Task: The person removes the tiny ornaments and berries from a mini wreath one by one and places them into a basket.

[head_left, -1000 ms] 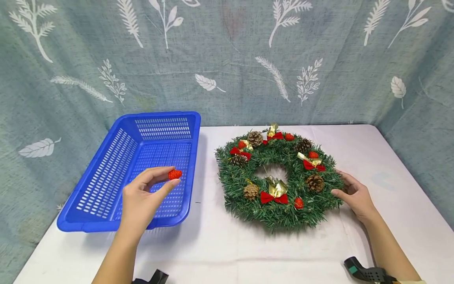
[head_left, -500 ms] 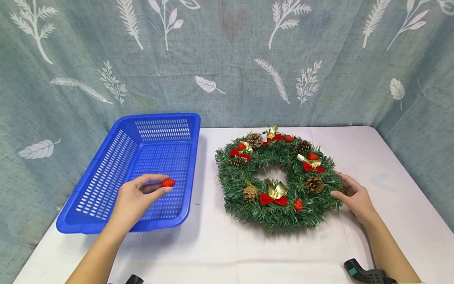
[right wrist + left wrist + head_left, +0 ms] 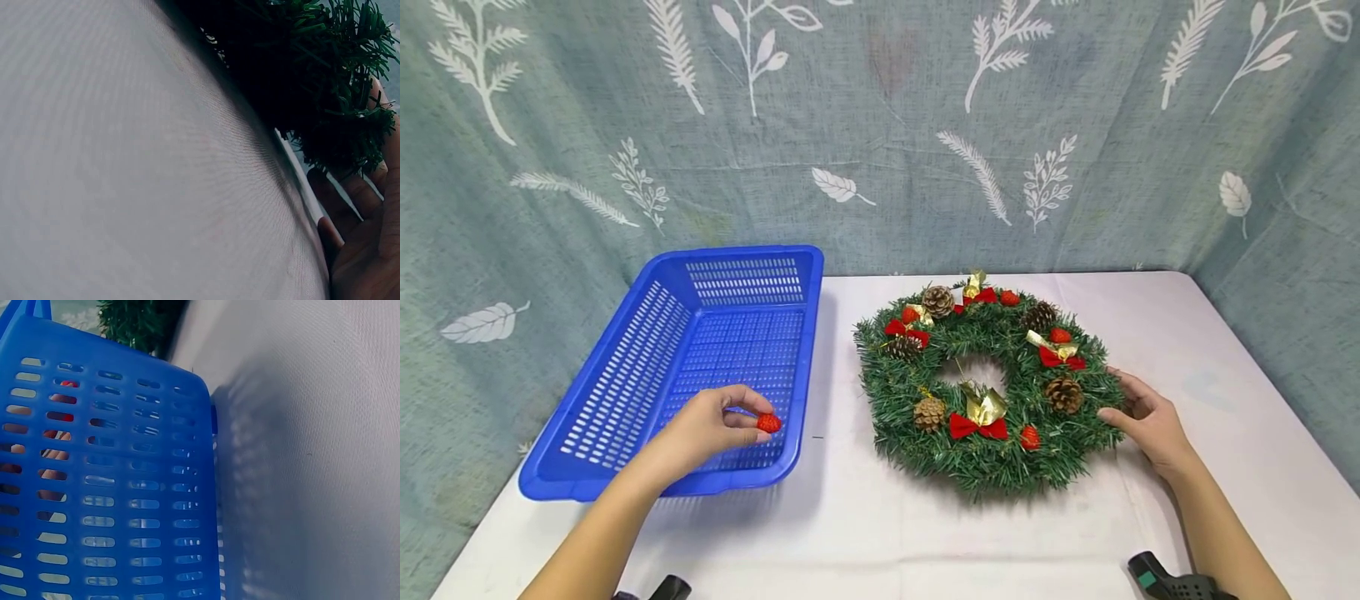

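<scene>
Blue plastic forms the basket, where our left hand pinches a red berry, not yet released; its exact height we cannot tell. Rightward, the wreath bears bows, pine cones and other berries, seemingly all in place; our right hand grips its edge. Our bench is white, backed by leaf-printed curtains.

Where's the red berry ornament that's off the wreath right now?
In the head view, the red berry ornament is pinched in the left hand, at the near right corner of the blue basket, left of the wreath.
</scene>
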The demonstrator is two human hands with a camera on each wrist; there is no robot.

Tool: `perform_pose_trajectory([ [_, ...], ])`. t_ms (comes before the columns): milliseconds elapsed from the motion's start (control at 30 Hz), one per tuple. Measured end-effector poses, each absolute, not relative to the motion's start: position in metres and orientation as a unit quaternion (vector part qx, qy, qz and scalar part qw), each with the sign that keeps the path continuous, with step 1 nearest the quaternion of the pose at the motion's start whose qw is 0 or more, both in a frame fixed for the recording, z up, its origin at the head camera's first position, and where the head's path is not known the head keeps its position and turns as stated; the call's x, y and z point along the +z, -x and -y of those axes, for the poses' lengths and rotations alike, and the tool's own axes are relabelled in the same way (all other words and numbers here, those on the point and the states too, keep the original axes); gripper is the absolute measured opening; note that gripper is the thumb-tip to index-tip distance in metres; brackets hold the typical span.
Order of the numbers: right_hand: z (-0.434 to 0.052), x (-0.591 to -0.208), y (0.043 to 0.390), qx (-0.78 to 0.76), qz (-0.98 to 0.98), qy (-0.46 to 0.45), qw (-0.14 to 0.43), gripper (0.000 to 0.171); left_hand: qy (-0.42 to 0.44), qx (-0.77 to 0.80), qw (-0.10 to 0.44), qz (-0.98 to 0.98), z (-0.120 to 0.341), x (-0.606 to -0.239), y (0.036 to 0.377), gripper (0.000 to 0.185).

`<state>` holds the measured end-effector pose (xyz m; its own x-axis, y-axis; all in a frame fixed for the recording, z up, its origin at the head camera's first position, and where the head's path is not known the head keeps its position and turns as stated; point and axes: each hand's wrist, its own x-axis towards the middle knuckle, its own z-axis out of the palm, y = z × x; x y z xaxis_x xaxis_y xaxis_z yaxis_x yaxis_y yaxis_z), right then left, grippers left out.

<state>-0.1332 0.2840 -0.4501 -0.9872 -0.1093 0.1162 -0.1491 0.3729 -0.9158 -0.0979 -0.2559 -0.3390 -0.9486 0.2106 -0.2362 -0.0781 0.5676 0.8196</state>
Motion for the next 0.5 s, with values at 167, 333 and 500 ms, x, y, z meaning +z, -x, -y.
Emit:
perform_pose_trajectory([
  [167, -0.2835, -0.4498, 0.1347, 0.548, 0.833, -0.073, 0.016, 0.063, -0.054, 0.473, 0.162, -0.864, 0.2572, -0.3405, 0.0973, 0.03],
  [333, -0.2836, -0.4482, 0.1355, 0.552, 0.831, -0.064, 0.006, 0.065, -0.07, 0.496, 0.176, -0.847, 0.2596, -0.3389, 0.0959, 0.033],
  [500, -0.2835, -0.4482, 0.1346, 0.553, 0.831, -0.065, 0.006, 0.064, -0.091, 0.497, 0.209, -0.837, 0.2587, -0.3369, 0.097, 0.034],
])
